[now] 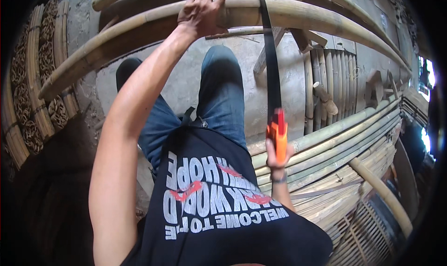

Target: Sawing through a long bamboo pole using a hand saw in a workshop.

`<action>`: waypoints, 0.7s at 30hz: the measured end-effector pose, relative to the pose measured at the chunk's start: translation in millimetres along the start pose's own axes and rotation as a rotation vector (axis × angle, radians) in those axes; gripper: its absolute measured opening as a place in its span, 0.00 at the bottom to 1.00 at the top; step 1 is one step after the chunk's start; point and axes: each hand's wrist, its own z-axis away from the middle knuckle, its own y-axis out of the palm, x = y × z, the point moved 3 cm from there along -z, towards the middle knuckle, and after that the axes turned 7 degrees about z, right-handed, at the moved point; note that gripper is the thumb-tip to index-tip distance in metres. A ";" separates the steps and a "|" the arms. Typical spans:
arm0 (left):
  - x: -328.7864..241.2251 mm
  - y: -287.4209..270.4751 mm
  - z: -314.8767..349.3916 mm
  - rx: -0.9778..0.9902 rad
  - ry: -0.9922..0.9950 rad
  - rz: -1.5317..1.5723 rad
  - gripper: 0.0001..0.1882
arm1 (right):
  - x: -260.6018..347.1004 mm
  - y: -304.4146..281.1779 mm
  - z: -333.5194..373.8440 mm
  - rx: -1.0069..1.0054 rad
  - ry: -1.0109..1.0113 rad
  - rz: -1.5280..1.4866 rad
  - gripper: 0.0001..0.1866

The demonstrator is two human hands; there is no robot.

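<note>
Here's the thick bamboo pole (312, 15), straw-yellow and ringed with nodes, stretching crosswise beyond the person's knees (222, 59), the left hand (201, 13) clasping it from above, the right hand (278, 163) wrapped round the orange handle of a black-bladed saw (274, 75). That blade crosses the pole, bite unclear from here, with a wooden prop (261, 64) angling up behind it and stacked poles (321, 138) crowding the right.

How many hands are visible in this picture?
2: the left hand, on the thick tan bamboo pole; the right hand, gripping the orange handle of the long black saw.
</note>
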 end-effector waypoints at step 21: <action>-0.6 9.9 2.0 -0.069 0.008 -0.087 0.54 | 7.5 24.5 -92.6 0.090 -0.064 0.044 0.14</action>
